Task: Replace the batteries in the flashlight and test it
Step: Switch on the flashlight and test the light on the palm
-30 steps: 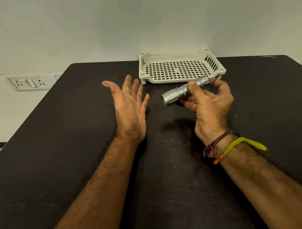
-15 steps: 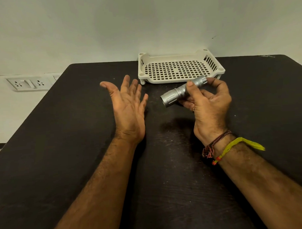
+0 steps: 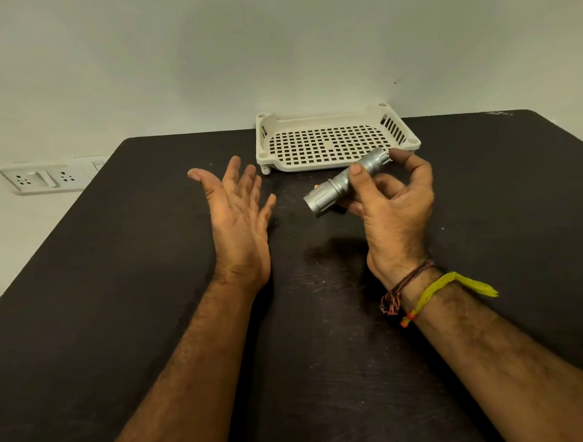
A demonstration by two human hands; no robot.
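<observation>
A silver metal flashlight (image 3: 340,183) is held above the black table (image 3: 121,293), its lens end pointing left toward my other palm. My right hand (image 3: 394,210) grips its body, with the thumb on top and a fingertip at the tail cap. My left hand (image 3: 238,216) is held up to the left of the lens, palm facing right, fingers apart, holding nothing. A small orange speck shows just beyond the flashlight head; I cannot tell what it is. No loose batteries are visible.
A cream perforated plastic tray (image 3: 333,143) stands at the table's far edge against the wall, just behind the flashlight. A wall socket plate (image 3: 42,178) is at the left beyond the table. Thread bracelets circle my right wrist.
Both hands hold nearly the same pose. The flashlight has tilted slightly, its lens end lower than before.
</observation>
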